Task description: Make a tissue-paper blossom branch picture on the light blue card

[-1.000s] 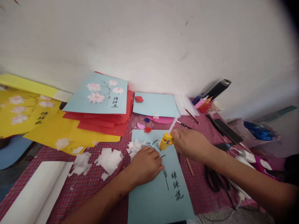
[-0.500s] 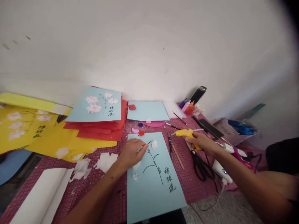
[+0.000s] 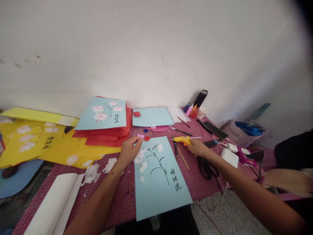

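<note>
A light-blue sheet [image 3: 161,195] lies before me, with a dark painted branch, brush-written characters and white crumpled paper petals [image 3: 143,166] along its left side. One more white paper tuft [image 3: 159,148] sits near the branch tip. My left hand [image 3: 129,150] hovers at the sheet's upper left edge, thumb and fingers closed together; whatever they pinch is too small to make out. My right hand [image 3: 197,147] grips a yellow hot glue gun [image 3: 183,139], its nozzle pointing left, just right of the sheet.
Torn white tissue paper [image 3: 91,174] lies left of the sheet, near an open blank book [image 3: 52,199]. Behind stand stacked red sheets [image 3: 105,138] under a finished blue picture [image 3: 90,114]. Black scissors [image 3: 207,168], a wooden stick [image 3: 183,159], paint bottles [image 3: 194,112] and a power strip [image 3: 246,156] are rightward.
My left hand has moved left, off the sheet's middle to its edge, uncovering more white petals. My right hand still holds the glue gun. The whole view has shifted slightly.
</note>
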Demonstrator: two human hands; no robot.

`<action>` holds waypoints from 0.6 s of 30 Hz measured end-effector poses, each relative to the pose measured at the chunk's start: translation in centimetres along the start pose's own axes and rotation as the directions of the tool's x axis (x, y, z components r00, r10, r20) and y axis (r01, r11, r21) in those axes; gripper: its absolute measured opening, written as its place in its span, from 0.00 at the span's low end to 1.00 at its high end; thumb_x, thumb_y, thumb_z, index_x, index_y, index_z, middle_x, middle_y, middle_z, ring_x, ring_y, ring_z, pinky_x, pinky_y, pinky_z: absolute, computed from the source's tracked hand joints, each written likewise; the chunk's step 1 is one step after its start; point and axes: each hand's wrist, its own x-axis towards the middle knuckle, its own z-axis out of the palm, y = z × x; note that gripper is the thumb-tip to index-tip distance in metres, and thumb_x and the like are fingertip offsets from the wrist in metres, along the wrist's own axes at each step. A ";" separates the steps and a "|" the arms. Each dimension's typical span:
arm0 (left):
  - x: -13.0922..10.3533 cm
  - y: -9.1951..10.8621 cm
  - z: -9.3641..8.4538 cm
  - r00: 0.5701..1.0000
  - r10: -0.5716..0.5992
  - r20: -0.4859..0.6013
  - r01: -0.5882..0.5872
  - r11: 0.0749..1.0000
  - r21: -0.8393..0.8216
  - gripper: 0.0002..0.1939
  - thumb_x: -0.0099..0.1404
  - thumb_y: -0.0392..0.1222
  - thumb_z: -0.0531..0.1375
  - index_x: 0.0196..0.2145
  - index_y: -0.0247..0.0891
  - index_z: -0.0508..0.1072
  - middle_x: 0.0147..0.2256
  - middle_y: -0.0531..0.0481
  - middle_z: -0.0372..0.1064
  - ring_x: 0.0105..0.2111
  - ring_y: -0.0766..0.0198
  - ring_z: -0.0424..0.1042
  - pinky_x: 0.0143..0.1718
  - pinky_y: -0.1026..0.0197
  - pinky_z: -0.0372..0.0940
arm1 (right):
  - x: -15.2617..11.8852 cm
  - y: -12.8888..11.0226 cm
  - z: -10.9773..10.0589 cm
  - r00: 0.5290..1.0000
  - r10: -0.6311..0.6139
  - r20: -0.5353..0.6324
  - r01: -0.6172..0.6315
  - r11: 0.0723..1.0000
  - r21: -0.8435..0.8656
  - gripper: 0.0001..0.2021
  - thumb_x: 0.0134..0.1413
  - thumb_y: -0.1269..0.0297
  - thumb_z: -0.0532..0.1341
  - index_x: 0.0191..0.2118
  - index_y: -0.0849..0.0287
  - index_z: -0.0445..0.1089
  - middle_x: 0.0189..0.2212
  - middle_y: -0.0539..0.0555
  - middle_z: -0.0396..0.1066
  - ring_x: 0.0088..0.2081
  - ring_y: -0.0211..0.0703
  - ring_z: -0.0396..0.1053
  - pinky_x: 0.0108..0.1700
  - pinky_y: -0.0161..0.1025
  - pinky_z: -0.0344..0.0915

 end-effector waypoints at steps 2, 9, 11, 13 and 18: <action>0.2 -0.4 -0.2 0.999 -0.024 -0.021 0.023 0.999 -0.045 0.12 0.65 0.47 0.57 0.38 0.40 0.77 0.36 0.52 0.77 0.34 0.63 0.73 0.37 0.64 0.64 | -0.2 0.1 0.2 0.997 -0.057 -0.045 0.047 0.981 -0.190 0.10 0.52 0.65 0.57 0.39 0.62 0.71 0.30 0.59 0.74 0.30 0.48 0.73 0.31 0.37 0.63; 0.8 -2.0 -0.5 0.994 -0.103 -0.028 0.098 0.984 -0.148 0.13 0.65 0.45 0.58 0.43 0.39 0.76 0.39 0.48 0.77 0.37 0.62 0.75 0.41 0.61 0.67 | -3.4 -2.5 -1.2 0.951 -0.227 -0.210 0.092 0.855 -0.510 0.17 0.55 0.54 0.57 0.43 0.62 0.72 0.36 0.64 0.75 0.36 0.54 0.72 0.35 0.41 0.60; 0.8 -2.2 -0.3 0.994 -0.106 -0.033 0.099 0.982 -0.160 0.13 0.64 0.45 0.58 0.43 0.38 0.76 0.40 0.48 0.77 0.38 0.61 0.75 0.41 0.61 0.67 | -4.7 -4.7 -0.7 0.902 -0.391 -0.185 0.276 0.849 -0.450 0.13 0.59 0.58 0.54 0.41 0.59 0.72 0.35 0.60 0.75 0.35 0.49 0.71 0.35 0.40 0.60; 0.7 -2.2 -0.2 0.995 -0.099 -0.018 0.095 0.981 -0.169 0.12 0.65 0.44 0.58 0.43 0.38 0.76 0.40 0.48 0.77 0.38 0.61 0.75 0.41 0.61 0.68 | -6.0 -7.5 0.8 0.838 -0.536 -0.101 0.484 0.817 -0.314 0.10 0.59 0.63 0.54 0.36 0.58 0.72 0.33 0.56 0.74 0.35 0.45 0.70 0.37 0.38 0.60; 0.4 -2.1 0.3 0.997 -0.072 -0.010 0.070 0.990 -0.124 0.11 0.64 0.43 0.58 0.42 0.39 0.76 0.39 0.49 0.77 0.37 0.62 0.75 0.41 0.61 0.68 | -7.7 -13.6 6.5 0.711 -0.703 0.003 0.702 0.710 -0.056 0.10 0.57 0.71 0.54 0.39 0.59 0.73 0.36 0.55 0.73 0.40 0.42 0.69 0.42 0.35 0.60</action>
